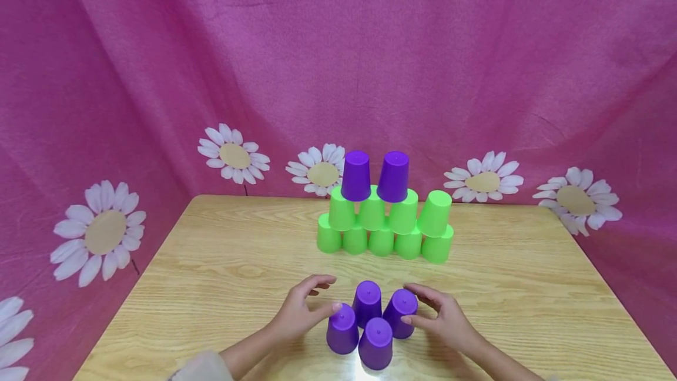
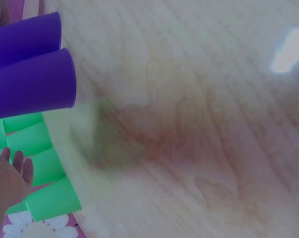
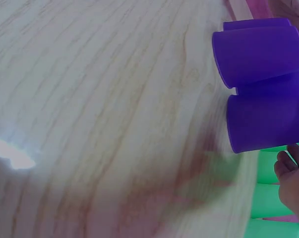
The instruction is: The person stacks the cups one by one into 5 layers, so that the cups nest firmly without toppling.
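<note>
Several purple cups stand upside down in a tight cluster near the front of the table. My left hand is beside the left purple cup, its thumb tip overlapping the cup's top edge and its fingers spread loosely. On the other side, my right hand curves loosely about the right purple cup, thumb in front and fingertips by its far top edge. Between the hands are a back purple cup and a front purple cup. The left wrist view has the fingers apart from the purple cups.
Behind the cluster stands a stack of upside-down green cups in two rows. Two purple cups sit on its upper row, toward the left. A pink cloth with daisies hangs around the wooden table.
</note>
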### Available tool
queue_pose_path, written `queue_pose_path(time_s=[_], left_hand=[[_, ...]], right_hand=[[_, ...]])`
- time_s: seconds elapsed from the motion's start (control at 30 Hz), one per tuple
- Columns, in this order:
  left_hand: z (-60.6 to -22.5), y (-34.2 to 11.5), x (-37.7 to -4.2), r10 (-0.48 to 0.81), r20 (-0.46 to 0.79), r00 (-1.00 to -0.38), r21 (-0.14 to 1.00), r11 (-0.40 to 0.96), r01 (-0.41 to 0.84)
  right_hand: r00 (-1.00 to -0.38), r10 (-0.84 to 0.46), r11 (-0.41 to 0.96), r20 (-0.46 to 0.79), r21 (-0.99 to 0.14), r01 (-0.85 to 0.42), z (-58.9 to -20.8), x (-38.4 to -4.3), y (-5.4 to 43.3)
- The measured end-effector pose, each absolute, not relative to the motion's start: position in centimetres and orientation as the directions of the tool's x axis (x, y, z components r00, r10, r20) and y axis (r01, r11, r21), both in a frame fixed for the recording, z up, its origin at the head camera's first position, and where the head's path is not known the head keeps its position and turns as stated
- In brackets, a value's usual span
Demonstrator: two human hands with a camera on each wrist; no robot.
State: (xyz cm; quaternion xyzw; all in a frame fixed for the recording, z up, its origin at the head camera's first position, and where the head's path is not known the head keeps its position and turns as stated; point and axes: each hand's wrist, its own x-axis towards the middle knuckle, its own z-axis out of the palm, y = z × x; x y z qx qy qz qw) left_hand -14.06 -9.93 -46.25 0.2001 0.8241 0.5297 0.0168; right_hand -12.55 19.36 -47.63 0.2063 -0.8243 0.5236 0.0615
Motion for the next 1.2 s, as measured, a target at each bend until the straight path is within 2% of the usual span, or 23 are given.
queue_pose_path(time_s=[0.43, 1.2], left_hand=[[-47.4, -9.3, -12.7, 0.416, 0.259, -0.872, 0.871, 0.290, 0.397], [-49.2, -9.0, -12.1, 0.390, 0.206, -0.898, 0.886, 0.315, 0.340]], right_hand=[[-0.947, -0.274, 0.300, 0.166, -0.921, -0.249, -49.4, -12.2, 19.4], [-0.945, -0.250, 0.282, 0.212, -0.917, -0.281, -50.7, -12.3, 19.5]])
